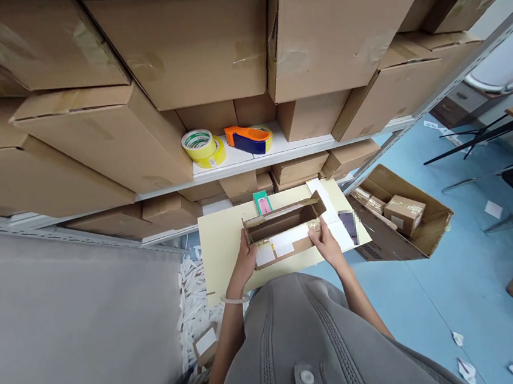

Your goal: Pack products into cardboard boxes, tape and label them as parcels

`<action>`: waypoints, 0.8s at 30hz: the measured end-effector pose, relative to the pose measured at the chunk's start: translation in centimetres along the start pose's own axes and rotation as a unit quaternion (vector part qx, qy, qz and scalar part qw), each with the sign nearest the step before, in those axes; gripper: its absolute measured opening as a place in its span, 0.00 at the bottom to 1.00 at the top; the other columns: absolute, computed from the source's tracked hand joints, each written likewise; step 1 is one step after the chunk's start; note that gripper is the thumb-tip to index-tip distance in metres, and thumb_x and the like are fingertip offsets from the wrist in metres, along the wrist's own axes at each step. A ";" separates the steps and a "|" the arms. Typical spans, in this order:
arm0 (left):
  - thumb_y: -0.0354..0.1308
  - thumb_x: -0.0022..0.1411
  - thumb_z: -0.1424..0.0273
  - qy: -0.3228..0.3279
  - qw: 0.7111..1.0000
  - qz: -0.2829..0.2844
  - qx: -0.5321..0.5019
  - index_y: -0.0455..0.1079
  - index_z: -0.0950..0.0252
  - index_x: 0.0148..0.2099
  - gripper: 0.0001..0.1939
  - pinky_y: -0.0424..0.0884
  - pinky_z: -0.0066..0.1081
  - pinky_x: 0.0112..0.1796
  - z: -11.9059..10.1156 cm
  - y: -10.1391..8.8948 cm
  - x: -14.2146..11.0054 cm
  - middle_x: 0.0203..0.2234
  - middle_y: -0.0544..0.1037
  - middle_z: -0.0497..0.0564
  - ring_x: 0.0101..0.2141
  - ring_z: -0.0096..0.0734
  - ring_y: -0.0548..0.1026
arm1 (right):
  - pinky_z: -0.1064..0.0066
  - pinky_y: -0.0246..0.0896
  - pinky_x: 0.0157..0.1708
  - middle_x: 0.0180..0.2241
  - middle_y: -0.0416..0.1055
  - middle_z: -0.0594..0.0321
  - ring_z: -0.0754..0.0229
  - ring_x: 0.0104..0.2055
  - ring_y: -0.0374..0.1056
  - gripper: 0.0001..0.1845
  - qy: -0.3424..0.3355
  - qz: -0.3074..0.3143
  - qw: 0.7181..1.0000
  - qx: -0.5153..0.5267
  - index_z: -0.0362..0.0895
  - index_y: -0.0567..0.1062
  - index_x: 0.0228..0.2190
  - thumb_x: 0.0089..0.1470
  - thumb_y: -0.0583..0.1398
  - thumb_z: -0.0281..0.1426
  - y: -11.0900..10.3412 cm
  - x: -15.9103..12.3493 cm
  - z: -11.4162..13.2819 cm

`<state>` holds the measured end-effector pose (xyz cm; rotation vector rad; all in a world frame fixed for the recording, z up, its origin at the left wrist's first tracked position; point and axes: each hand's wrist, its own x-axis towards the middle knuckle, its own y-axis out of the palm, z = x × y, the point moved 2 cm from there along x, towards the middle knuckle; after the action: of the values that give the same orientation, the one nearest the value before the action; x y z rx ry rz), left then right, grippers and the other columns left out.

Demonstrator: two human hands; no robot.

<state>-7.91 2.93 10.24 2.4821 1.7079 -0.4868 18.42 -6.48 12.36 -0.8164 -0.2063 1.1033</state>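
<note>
An open, long cardboard box (289,245) with white labels on its near side is held over a pale yellow board (219,232). My left hand (244,261) grips its left end, and my right hand (327,245) grips its near right corner, thumb on the taped side. Its inside, as far as I can see, is bare cardboard. Behind it on the board lies a small green and pink packet (262,203). To the right are white sheets (328,203) and a dark flat item (348,225), partly pixelated.
Yellow tape rolls (201,146) and an orange and blue tape dispenser (247,140) sit on the shelf (231,169) among stacked cartons (204,45). A large open carton (434,228) holding small boxes stands on the floor at right. Paper strips (193,308) litter the floor at left.
</note>
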 end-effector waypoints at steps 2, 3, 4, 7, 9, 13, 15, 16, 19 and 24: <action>0.50 0.61 0.70 0.006 1.000 0.002 0.003 0.34 0.61 0.71 0.41 0.42 0.38 0.66 0.3 0.0 -0.2 0.69 0.47 0.50 0.68 0.36 0.44 | 0.54 0.58 0.55 0.61 0.59 0.49 0.45 0.62 0.58 0.40 0.000 -0.006 1.000 -0.014 0.47 0.45 0.66 0.59 0.49 0.50 0.3 0.1 -0.1; 0.50 0.61 0.70 0.009 1.000 0.002 0.005 0.35 0.60 0.71 0.41 0.42 0.38 0.66 0.4 -0.1 -0.3 0.69 0.47 0.50 0.68 0.36 0.44 | 0.55 0.58 0.54 0.61 0.59 0.49 0.45 0.62 0.58 0.40 -0.001 -0.012 1.000 -0.022 0.46 0.45 0.66 0.59 0.49 0.49 0.5 0.1 -0.1; 0.50 0.61 0.70 0.012 1.000 0.000 0.007 0.36 0.60 0.71 0.41 0.42 0.38 0.66 0.4 -0.1 -0.4 0.69 0.47 0.50 0.68 0.37 0.44 | 0.55 0.58 0.54 0.61 0.59 0.48 0.45 0.62 0.58 0.40 -0.001 -0.018 0.999 -0.028 0.46 0.45 0.66 0.59 0.50 0.49 0.7 0.2 0.0; 0.50 0.60 0.71 0.010 1.000 -0.019 0.019 0.38 0.61 0.71 0.40 0.40 0.39 0.66 0.3 -0.1 -0.5 0.69 0.47 0.50 0.68 0.38 0.43 | 0.55 0.58 0.54 0.61 0.58 0.47 0.45 0.62 0.58 0.40 -0.007 -0.033 0.999 -0.040 0.45 0.43 0.66 0.60 0.50 0.47 1.3 0.2 0.2; 0.51 0.60 0.71 0.004 0.999 -0.035 0.026 0.40 0.62 0.71 0.40 0.39 0.39 0.66 0.2 0.0 -0.6 0.69 0.46 0.51 0.68 0.38 0.43 | 0.54 0.58 0.54 0.62 0.57 0.46 0.44 0.62 0.57 0.40 -0.015 -0.041 0.998 -0.038 0.44 0.42 0.66 0.60 0.50 0.47 1.5 0.1 0.3; 0.51 0.59 0.71 -0.001 0.999 -0.043 0.024 0.40 0.62 0.71 0.40 0.38 0.39 0.66 0.1 0.0 -0.7 0.69 0.46 0.52 0.68 0.37 0.42 | 0.53 0.61 0.51 0.62 0.57 0.44 0.43 0.60 0.60 0.42 -0.024 -0.052 0.998 -0.017 0.42 0.42 0.64 0.58 0.51 0.48 1.5 -0.1 0.0; 0.51 0.60 0.70 -0.007 0.999 -0.042 0.018 0.40 0.63 0.71 0.40 0.39 0.39 0.66 -0.1 0.0 -0.8 0.69 0.46 0.53 0.68 0.38 0.42 | 0.53 0.62 0.49 0.60 0.59 0.44 0.43 0.57 0.63 0.40 -0.023 -0.047 0.999 -0.006 0.42 0.44 0.63 0.58 0.51 0.48 1.4 -0.1 -0.2; 0.51 0.60 0.69 -0.011 0.999 -0.041 0.013 0.40 0.63 0.71 0.40 0.40 0.39 0.66 -0.2 0.0 -0.8 0.69 0.46 0.53 0.68 0.38 0.43 | 0.54 0.63 0.49 0.60 0.60 0.45 0.44 0.57 0.64 0.39 -0.029 -0.045 0.999 -0.001 0.43 0.46 0.63 0.58 0.51 0.47 1.3 -0.1 -0.2; 0.51 0.62 0.66 -0.025 0.999 -0.031 -0.012 0.40 0.61 0.71 0.39 0.44 0.40 0.65 -0.4 -0.1 -1.0 0.68 0.52 0.52 0.67 0.39 0.48 | 0.54 0.61 0.52 0.60 0.59 0.47 0.46 0.59 0.61 0.35 -0.073 -0.056 0.996 0.002 0.44 0.50 0.61 0.58 0.52 0.46 1.0 0.0 0.3; 0.52 0.63 0.61 -0.019 0.999 -0.028 -0.039 0.44 0.58 0.70 0.37 0.50 0.41 0.64 0.0 -0.4 -1.1 0.64 0.62 0.52 0.65 0.39 0.55 | 0.49 0.54 0.56 0.61 0.55 0.48 0.45 0.63 0.54 0.31 -0.071 -0.073 0.994 -0.039 0.47 0.60 0.58 0.58 0.50 0.48 1.1 0.4 1.5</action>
<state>-8.59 2.11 10.60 2.3625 1.7502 -0.4589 17.06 -5.21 12.55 -0.7797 -0.4232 1.0204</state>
